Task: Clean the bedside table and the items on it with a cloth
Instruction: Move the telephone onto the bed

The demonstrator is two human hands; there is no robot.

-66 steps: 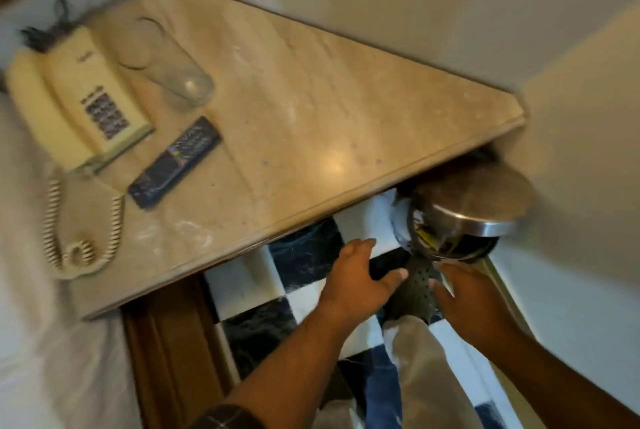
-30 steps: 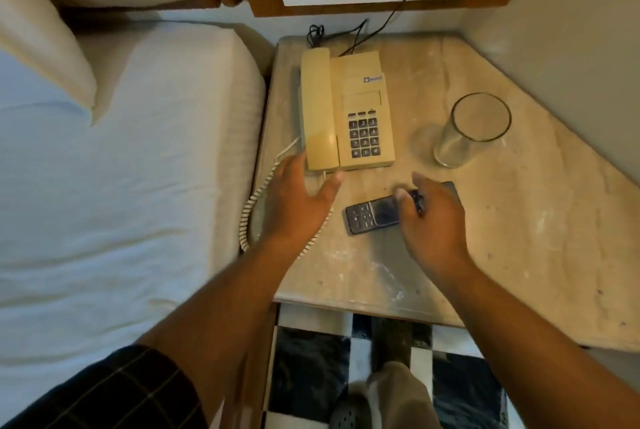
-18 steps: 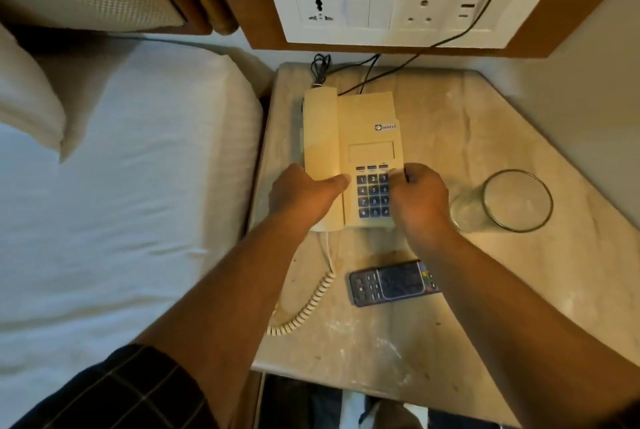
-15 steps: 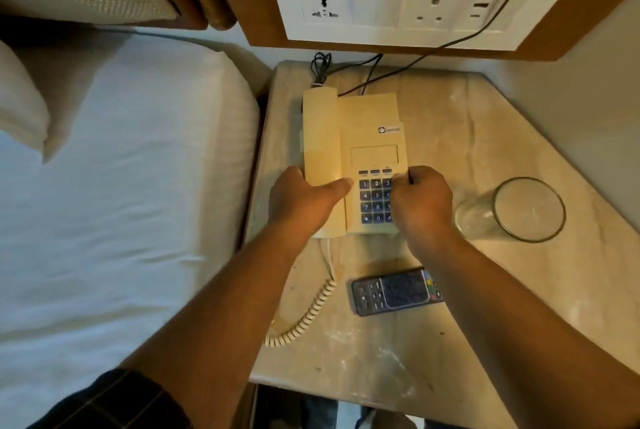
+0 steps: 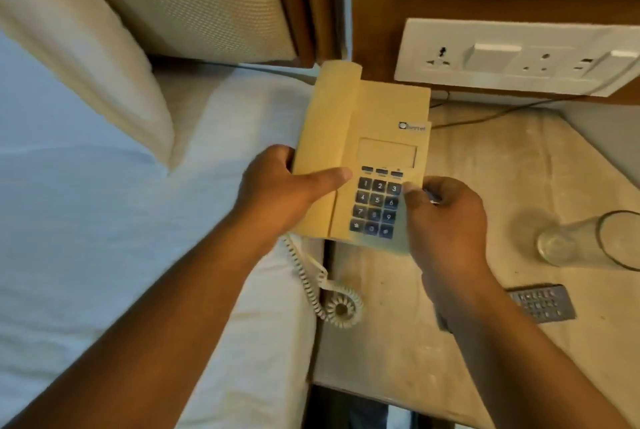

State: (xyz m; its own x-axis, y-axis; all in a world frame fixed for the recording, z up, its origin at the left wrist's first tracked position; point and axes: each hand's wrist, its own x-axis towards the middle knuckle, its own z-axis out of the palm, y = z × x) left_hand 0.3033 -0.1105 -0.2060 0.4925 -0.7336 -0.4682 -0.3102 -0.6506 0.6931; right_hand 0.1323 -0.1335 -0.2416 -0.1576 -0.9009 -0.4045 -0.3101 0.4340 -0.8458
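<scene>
Gripping one telephone (image 5: 367, 137), two hands: left hand (image 5: 277, 193), right hand (image 5: 446, 217)

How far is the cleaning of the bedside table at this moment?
Nothing looks wiped: no cloth is in view and the bedside table shows pale smears. In hand: the left hand and right hand grip the telephone, apparently lifted towards the bed. Left: the glass and remote sit on the top.
</scene>
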